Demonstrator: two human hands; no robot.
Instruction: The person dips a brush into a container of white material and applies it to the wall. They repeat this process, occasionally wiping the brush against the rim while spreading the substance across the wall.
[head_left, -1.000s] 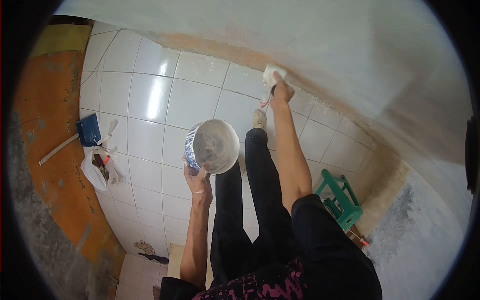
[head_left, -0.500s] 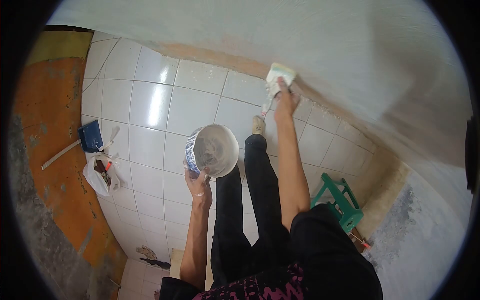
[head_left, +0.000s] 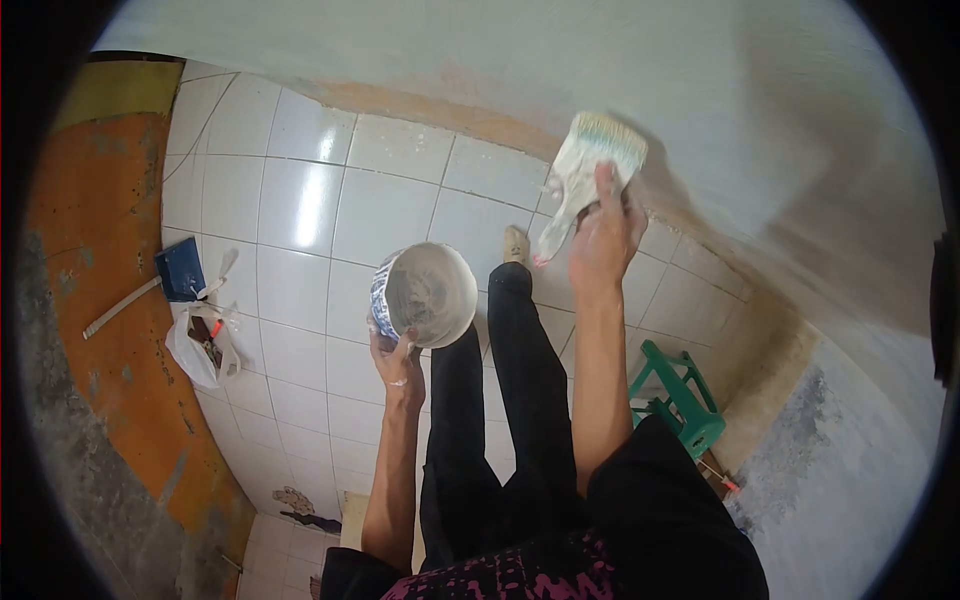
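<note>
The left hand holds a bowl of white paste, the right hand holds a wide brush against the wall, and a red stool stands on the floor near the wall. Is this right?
Not quite. The head view shows the stool is green, not red. The rest holds: left hand holds the bowl, right hand holds the brush against the wall.

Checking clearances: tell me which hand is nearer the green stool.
Right. The right hand holds the brush above the green stool; the left hand, under the bowl, is farther.
</note>
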